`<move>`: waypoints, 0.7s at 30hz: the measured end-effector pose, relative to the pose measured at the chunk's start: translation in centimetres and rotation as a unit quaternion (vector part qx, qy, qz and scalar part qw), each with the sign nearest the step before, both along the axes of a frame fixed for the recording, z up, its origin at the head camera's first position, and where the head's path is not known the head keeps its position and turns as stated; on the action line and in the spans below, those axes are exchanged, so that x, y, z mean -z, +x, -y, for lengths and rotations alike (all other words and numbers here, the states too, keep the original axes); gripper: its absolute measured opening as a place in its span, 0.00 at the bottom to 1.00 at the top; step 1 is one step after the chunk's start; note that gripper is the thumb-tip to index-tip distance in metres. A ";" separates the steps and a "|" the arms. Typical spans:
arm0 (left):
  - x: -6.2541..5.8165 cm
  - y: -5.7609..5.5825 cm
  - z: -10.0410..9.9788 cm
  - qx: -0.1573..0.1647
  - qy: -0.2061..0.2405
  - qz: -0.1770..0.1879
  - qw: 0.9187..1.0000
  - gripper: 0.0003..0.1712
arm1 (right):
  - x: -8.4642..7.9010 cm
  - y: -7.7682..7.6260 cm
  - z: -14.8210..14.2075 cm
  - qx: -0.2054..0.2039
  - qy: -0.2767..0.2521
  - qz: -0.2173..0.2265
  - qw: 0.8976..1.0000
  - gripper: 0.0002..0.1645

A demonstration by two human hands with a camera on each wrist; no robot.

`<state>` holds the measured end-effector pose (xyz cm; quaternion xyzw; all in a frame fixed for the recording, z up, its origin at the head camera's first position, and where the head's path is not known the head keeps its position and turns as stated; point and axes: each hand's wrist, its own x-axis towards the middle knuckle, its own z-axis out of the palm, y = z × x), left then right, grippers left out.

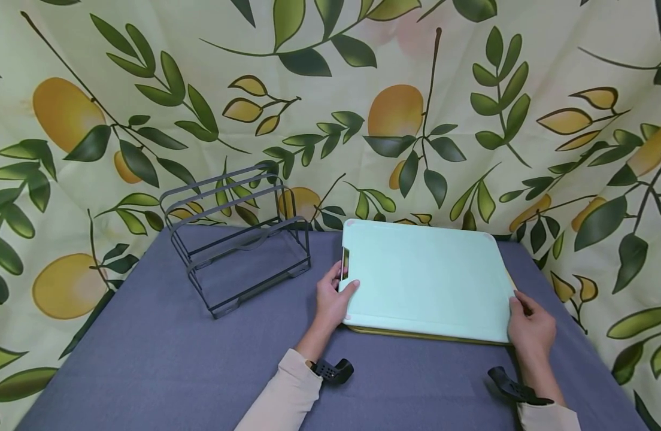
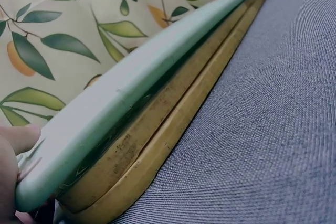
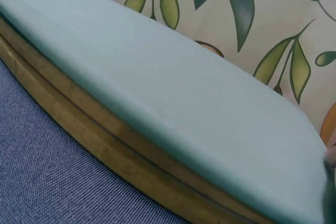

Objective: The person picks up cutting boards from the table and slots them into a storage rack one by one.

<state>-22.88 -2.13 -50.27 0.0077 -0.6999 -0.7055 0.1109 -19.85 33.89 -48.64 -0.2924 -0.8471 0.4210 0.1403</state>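
Note:
A mint-green cutting board (image 1: 424,278) lies over two stacked wooden boards (image 2: 173,114), whose edges show below it in both wrist views. My left hand (image 1: 333,296) grips its left edge beside the handle slot, thumb on top and fingers partly hidden beneath. On the opposite short side, my right hand (image 1: 531,323) pinches the edge near the front corner; its fingertips are mostly hidden. A narrow dark gap separates the mint board from the wood towards the left end in the left wrist view.
A black wire rack (image 1: 239,239) with upright dividers stands at the back left of the table, left of the boards. Blue-grey cloth (image 1: 163,365) covers the table. Behind it hangs a curtain (image 1: 330,90) printed with leaves and fruit.

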 end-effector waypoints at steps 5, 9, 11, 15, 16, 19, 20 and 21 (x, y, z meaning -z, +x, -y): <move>-0.1 0.0 0.0 -0.005 -0.015 -0.008 1.000 0.35 | -0.1 0.0 0.0 0.012 -0.008 -0.024 1.000 0.32; 0.0 -0.1 0.0 -0.006 -0.018 -0.017 1.000 0.35 | -0.2 -0.2 0.0 0.017 -0.020 -0.033 0.999 0.32; 0.1 -0.1 0.0 -0.006 -0.017 -0.025 1.000 0.35 | -0.3 -0.2 0.0 0.020 -0.032 -0.035 0.999 0.32; 0.2 -0.1 0.1 -0.005 -0.026 -0.032 0.999 0.35 | -0.4 -0.2 -0.2 0.019 -0.063 -0.035 0.997 0.34; 0.2 0.0 0.1 -0.005 -0.030 -0.033 0.999 0.35 | -0.5 -0.2 -0.2 0.018 -0.067 -0.034 0.997 0.34; 0.3 -0.1 0.1 -0.008 -0.041 -0.036 0.998 0.35 | -0.6 -0.2 -0.2 0.016 -0.076 -0.028 0.997 0.36; 0.4 -0.2 0.1 -0.010 -0.042 -0.036 0.998 0.35 | -0.6 -0.3 -0.2 0.015 -0.078 -0.025 0.997 0.37; 0.4 -0.2 0.2 -0.012 -0.043 -0.038 0.998 0.35 | -0.6 -0.3 -0.2 0.015 -0.079 -0.021 0.997 0.37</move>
